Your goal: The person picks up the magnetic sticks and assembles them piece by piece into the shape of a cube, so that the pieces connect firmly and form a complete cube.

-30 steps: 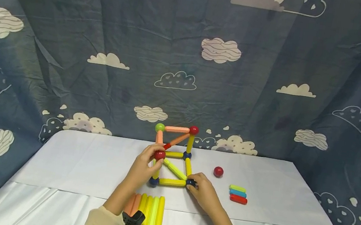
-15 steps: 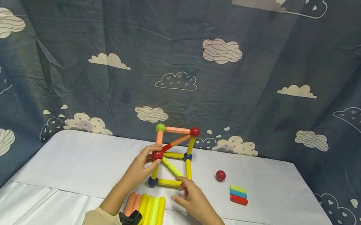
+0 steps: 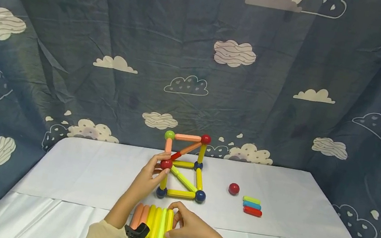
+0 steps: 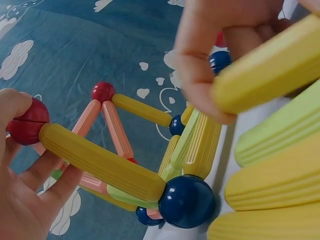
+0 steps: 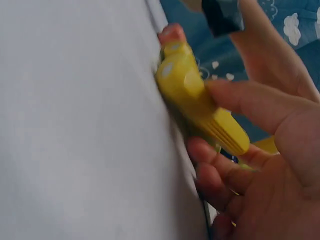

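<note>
A frame of magnetic rods and balls stands mid-table, with navy balls (image 3: 200,196) at its base and a green ball (image 3: 170,135) at its upper back left. My left hand (image 3: 147,176) holds the red ball (image 3: 166,164) at the upper front left corner, thumb and fingers on either side. From that ball a yellow upright (image 4: 102,162) runs down to a navy one. Nearer me, my right hand (image 3: 195,227) pinches the rightmost yellow rod (image 3: 168,232) of a row between thumb and fingers. In the left wrist view this rod appears lifted and tilted.
Salmon rods (image 3: 137,216), yellow rods (image 3: 155,226) and a lime rod (image 3: 162,227) lie side by side in front, partly behind the left wrist's black strap (image 3: 136,232). To the right are a loose red ball (image 3: 234,189) and short lime, blue and red rods (image 3: 252,212).
My right hand has left the navy ball at the front right corner and come down to the row, taking the end yellow rod. The loose red ball has rolled slightly toward me. My left hand stays.
</note>
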Motion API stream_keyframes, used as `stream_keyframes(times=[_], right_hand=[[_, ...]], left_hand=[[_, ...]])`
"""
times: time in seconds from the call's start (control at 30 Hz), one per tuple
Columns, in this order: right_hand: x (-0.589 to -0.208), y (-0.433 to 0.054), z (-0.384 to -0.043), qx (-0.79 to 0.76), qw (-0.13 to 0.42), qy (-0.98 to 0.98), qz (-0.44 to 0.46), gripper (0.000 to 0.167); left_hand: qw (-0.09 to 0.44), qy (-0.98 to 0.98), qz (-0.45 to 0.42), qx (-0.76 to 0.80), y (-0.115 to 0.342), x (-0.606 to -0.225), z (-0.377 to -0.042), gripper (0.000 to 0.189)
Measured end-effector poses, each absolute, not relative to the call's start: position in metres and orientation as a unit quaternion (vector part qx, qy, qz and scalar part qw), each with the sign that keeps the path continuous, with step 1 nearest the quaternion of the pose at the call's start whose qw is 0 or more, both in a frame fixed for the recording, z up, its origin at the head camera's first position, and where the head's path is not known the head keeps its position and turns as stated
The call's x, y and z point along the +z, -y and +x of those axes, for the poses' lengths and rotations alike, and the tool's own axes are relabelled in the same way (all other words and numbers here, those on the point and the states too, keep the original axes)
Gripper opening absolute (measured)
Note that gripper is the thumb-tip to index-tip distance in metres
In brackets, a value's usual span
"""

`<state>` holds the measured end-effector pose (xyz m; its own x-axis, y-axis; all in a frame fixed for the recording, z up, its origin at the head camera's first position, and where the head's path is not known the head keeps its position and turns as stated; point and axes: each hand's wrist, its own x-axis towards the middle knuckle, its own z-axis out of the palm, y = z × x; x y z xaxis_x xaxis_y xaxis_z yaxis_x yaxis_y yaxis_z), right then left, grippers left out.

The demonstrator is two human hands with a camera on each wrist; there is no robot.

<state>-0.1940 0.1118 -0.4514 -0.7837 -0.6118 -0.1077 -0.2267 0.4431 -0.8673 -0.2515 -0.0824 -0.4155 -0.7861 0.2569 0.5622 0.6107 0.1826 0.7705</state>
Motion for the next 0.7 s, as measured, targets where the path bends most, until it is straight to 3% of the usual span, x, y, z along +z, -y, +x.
stream_keyframes(times=[0.13, 0.23, 0.37, 0.53, 0.7], right_hand=[[-0.446, -0.109, -0.193, -0.526, 0.232, -0.780, -0.248, 0.056], [-0.437, -0.110, -0.196, -0.520, 0.208, -0.792, -0.243, 0.057], [-0.425, -0.115, -0.206, -0.501, 0.128, -0.818, -0.254, 0.054], [-0.409, -0.121, -0.221, -0.501, 0.000, -0.840, -0.207, 0.034], [-0.396, -0.123, -0.234, -0.494, -0.074, -0.850, -0.167, 0.025]], left_hand=[[0.153, 0.759, -0.287, -0.564, 0.083, -0.416, -0.252, 0.035], [0.154, 0.762, -0.286, -0.561, 0.084, -0.417, -0.253, 0.035], [0.152, 0.764, -0.277, -0.563, 0.083, -0.413, -0.249, 0.034], [0.146, 0.766, -0.267, -0.566, 0.079, -0.394, -0.233, 0.034], [0.146, 0.769, -0.267, -0.562, 0.078, -0.391, -0.230, 0.033]])
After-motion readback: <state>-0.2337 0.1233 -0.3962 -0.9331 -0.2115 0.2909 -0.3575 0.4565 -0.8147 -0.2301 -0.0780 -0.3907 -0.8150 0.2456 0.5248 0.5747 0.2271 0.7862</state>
